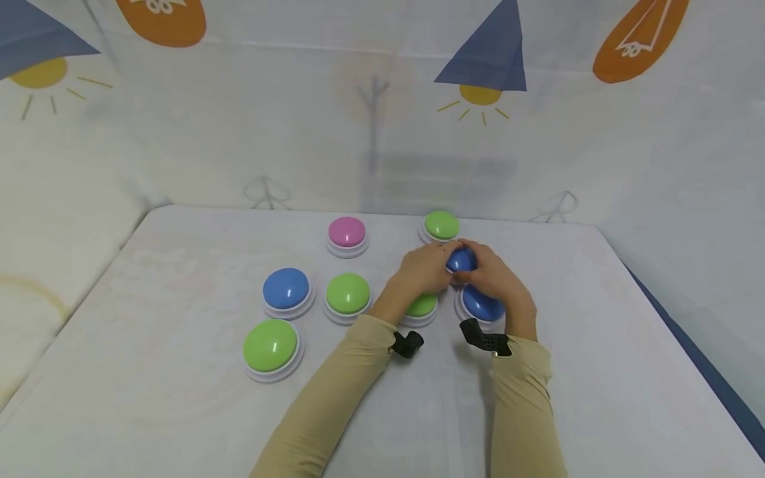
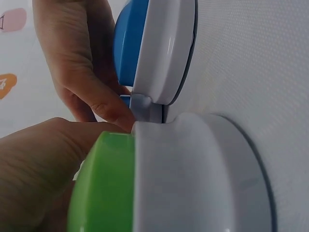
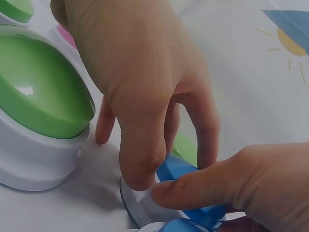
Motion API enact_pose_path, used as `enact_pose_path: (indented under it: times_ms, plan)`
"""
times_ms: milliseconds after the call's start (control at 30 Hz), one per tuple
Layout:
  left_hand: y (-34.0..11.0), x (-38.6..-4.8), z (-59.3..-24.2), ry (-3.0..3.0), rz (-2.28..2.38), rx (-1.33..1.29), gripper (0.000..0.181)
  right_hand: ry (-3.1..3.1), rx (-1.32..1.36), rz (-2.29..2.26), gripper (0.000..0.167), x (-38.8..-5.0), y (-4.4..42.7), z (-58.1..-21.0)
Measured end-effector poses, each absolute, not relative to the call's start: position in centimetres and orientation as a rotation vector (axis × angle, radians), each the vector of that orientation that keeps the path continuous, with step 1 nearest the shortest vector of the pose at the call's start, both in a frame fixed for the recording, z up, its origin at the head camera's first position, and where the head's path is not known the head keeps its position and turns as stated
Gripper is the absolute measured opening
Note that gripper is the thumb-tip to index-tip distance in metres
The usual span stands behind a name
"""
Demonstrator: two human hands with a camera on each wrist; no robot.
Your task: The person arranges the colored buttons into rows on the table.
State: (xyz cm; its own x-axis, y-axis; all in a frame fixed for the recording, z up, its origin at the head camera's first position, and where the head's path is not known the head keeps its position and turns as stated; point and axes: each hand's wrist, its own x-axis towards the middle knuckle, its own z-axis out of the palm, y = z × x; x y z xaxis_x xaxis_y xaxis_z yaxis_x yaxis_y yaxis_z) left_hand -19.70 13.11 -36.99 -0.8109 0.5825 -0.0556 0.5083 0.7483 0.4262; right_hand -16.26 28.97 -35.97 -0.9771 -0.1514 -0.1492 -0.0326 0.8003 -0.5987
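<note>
In the head view both hands meet at a blue button with a white base [image 1: 461, 259]. The left hand [image 1: 422, 269] grips its left side, thumb and fingers bent around it. From the right, the right hand [image 1: 493, 273] curls its fingers behind the same button, thumb at the front. The right wrist view shows the left thumb and the right thumb touching the white base [image 3: 149, 205], close together. Another blue button [image 1: 483, 303] sits just in front of the right hand, and a green button [image 1: 422, 305] lies partly under the left wrist.
Behind the hands stands a green button [image 1: 441, 226], with a pink button [image 1: 346, 232] further left. A green button [image 1: 348, 294], a blue button [image 1: 285, 289] and a larger-looking green button [image 1: 270, 346] are left of the arms. A printed cloth [image 1: 299, 133] hangs behind the white table [image 1: 149, 398].
</note>
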Motion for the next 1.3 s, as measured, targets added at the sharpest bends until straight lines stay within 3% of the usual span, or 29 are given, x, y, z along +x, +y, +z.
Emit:
enact_pose_path:
  times_ms: [600, 1300]
  plan:
    - [11.9, -20.1, -36.9, 2.714, 0.717, 0.960, 0.063, 2.823, -0.137, -0.940, 0.073, -16.3, 28.7, -35.8]
    - [8.4, -20.9, -35.6, 2.615, 0.996, 0.935, 0.066, 2.845, -0.170, -1.011, 0.068, -15.8, 27.2, -33.0]
